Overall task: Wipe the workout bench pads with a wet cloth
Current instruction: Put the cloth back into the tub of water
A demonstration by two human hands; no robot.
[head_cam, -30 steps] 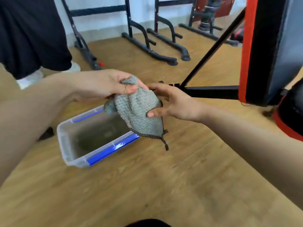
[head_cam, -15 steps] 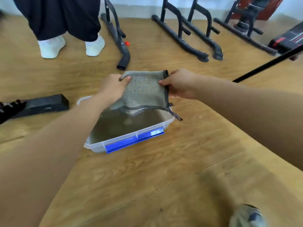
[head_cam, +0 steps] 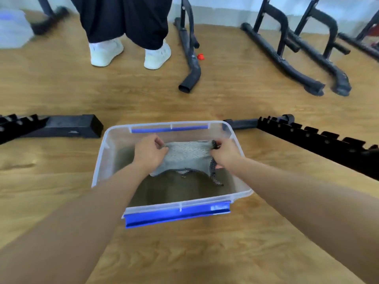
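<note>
Here the left hand [head_cam: 149, 153] and the right hand [head_cam: 224, 153] each pinch a top corner of the grey knitted cloth [head_cam: 187, 158], stretching it flat inside the clear plastic tub [head_cam: 98, 167] over murky water. The cloth looks soft and limp; soaked, it would likely grow heavier and drip, so corner grips or a bunched fistful suit it best. No bench pad shows

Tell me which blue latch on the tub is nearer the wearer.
The wide blue latch on the tub's near rim, below both forearms. The other blue latch sits on the far rim, beyond the cloth.
</note>
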